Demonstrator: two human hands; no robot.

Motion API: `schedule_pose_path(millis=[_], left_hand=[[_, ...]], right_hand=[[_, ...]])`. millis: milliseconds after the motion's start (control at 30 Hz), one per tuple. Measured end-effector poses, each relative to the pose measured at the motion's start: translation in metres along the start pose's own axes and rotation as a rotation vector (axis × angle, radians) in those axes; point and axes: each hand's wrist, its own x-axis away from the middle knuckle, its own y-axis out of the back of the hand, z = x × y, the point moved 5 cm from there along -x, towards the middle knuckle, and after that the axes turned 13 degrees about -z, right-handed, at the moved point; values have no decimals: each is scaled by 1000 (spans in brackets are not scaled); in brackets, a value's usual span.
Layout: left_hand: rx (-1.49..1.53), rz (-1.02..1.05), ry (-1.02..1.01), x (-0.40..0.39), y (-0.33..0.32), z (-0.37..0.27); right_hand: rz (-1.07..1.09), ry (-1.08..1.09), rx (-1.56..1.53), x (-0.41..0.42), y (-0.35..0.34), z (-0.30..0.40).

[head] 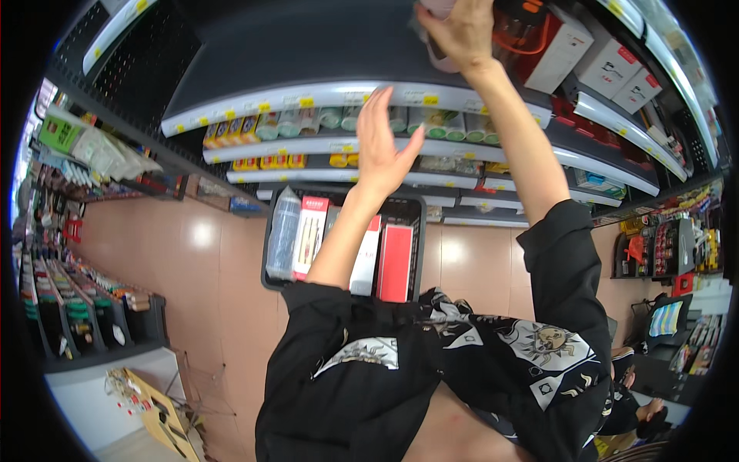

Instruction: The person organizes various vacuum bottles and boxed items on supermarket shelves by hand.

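Observation:
At the top edge of the view, my right hand (462, 34) is closed around a pale pink cup-like container (442, 60). My fingers and the picture's edge hide much of it. The container is over the dark upper shelf (300, 46), beside a dark jug with an orange handle (522, 29). My left hand (381, 144) holds nothing; its thumb is spread from the fingers, in front of the shelf's price rail (323, 95). Below my left forearm stands a black plastic basket (420, 216) containing a wrapped bottle (284, 237) and several boxes, including a red one (396, 263).
Lower shelves hold clear glasses (444, 126) and small yellow boxes (282, 161). White boxes (612, 66) stand at upper right. A bin display (92, 317) is at left, a folding table (159, 416) at lower left. Another person (626, 404) is at lower right on the tiled floor's far side.

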Motion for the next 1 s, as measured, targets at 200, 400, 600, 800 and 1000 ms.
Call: schedule_pose_path(millis=[200,400,600,800,1000], left_hand=[[94,-59,-7,6,10,-21],[152,-45,149,64,65,-34],[-49,-96,88,139,125,-15],[-157,89,412,226,175,45],[-334,187,650,278,199,97]], right_hand=[[-372,-245,-665,26,-1,21],[-214,489,-308,48,42,101],[56,-154,-398,102,101,229],[430,-846,-355,219,66,252],[808,-1178,-308,348,17,270]])
